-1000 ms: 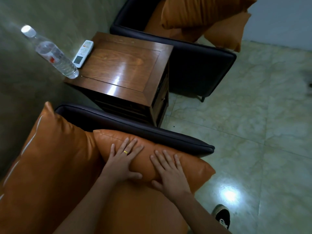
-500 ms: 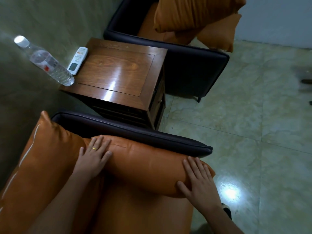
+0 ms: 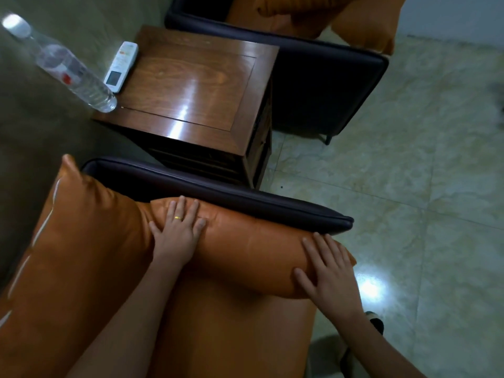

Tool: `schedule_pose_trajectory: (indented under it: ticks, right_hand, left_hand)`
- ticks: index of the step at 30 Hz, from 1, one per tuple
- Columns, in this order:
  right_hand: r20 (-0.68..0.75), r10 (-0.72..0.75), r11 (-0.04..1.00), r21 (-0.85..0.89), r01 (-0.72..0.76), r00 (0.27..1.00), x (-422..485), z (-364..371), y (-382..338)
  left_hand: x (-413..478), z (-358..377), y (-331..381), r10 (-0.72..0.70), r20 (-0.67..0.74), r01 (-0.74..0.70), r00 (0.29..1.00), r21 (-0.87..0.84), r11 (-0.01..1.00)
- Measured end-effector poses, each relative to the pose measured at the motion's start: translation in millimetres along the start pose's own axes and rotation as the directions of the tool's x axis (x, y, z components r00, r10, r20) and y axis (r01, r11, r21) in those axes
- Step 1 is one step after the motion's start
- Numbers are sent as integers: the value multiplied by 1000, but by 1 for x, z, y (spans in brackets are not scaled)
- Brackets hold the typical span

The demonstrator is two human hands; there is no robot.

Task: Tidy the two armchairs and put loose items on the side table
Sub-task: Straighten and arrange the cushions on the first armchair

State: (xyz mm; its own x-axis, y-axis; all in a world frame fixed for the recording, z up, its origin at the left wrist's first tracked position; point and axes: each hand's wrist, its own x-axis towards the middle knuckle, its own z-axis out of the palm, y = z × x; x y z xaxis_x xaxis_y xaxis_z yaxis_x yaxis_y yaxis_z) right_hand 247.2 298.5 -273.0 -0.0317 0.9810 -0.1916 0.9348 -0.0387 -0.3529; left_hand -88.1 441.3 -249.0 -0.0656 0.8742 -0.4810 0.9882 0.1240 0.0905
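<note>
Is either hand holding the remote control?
No; the left hand and right hand press flat on the orange cushion, while the remote control lies on the side table beside the water bottle.

You are in a sitting corner of a living room or lounge; whether it is a home or a guest house, you cannot tell. Two dark leather seats stand side by side along a plain wall [image 3: 90, 20]: the near armchair [image 3: 218, 197] below you and the far armchair [image 3: 327, 85] beyond it. Both carry orange leather cushions [image 3: 81, 241]. Between them stands a small polished wooden desk [image 3: 191, 85] holding a white air-conditioner remote [image 3: 121, 66] and a clear water bottle [image 3: 73, 75]. The floor [image 3: 409, 173] is glossy, marble-patterned tile that throws back a bright spot of light.
</note>
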Motion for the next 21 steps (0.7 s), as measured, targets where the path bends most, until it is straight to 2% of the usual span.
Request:
schedule_pose_trajectory:
  ticks: [3,5,7,9,11,15,18,21]
  right_hand:
    - [28,227,973,35,-228,973,-16,-7,20]
    - [62,339,908,241,-343,939,-24,-13,24]
    - [144,352,779,502,-375,925,-29,-16,22]
    - [178,348,665,645,-377,920,-31,-18,16]
    - [194,361,566,732,-380,912,-29,-17,12]
    - [227,394,378,844,-382,891,-28,-11,15]
    - [309,459,223,868,-444,833,-32,-9,23]
    - [503,449,-60,842,-537,739,-32,-10,32]
  left_hand:
    - [-1,-7,-1,-93,-97,88,991,-55,995]
    - [-19,-4,7,-111,-234,59,966,-221,973]
    - [-46,7,27,-48,-250,-38,967,-328,944]
    - [-77,32,55,175,-153,-208,973,-237,949]
    - [-99,58,81,351,-72,-357,934,-108,928]
    - [-109,77,127,315,-103,-324,943,-74,943]
    - [-111,75,164,370,-101,-379,923,-90,921]
    - [-112,71,199,502,-70,-507,862,-72,859]
